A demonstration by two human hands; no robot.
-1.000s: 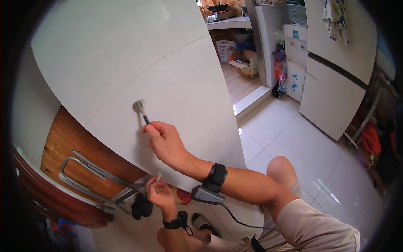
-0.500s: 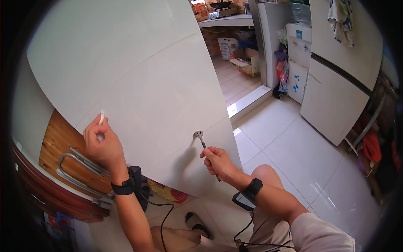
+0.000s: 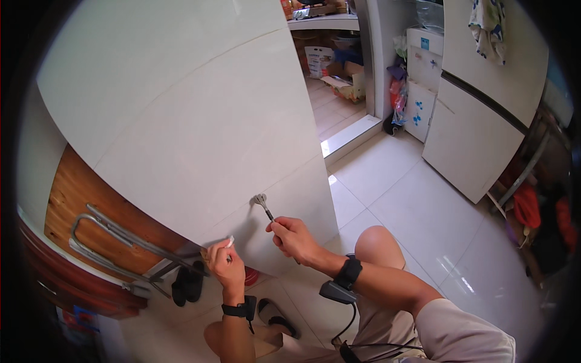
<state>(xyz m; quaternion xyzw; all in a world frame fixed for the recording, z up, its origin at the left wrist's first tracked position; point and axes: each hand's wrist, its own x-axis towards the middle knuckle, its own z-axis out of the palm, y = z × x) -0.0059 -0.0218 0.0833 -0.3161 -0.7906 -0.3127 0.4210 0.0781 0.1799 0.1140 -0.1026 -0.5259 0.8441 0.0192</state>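
A thin rod-handled tapping tool (image 3: 269, 213) is gripped in my right hand (image 3: 293, 238), its lobed metal head at or very near the white tiled wall (image 3: 193, 133), just below a joint line. Whether the head touches the tile, I cannot tell. My left hand (image 3: 225, 265) pinches a short white stick (image 3: 230, 242) that looks like chalk, low by the wall's bottom edge and to the left of the tool. Black straps with small boxes sit on both my wrists.
A folded metal-tube frame (image 3: 115, 242) leans by a wooden panel (image 3: 78, 199) at left, with dark shoes (image 3: 187, 283) below. On the right stand a fridge (image 3: 478, 133) and a water dispenser (image 3: 422, 91). A raised doorway sill (image 3: 351, 134) lies beyond the wall's corner.
My left hand has come down and right from the wall with the white stick. The tool's head has shifted left along the wall with my right hand, and the view has turned slightly.
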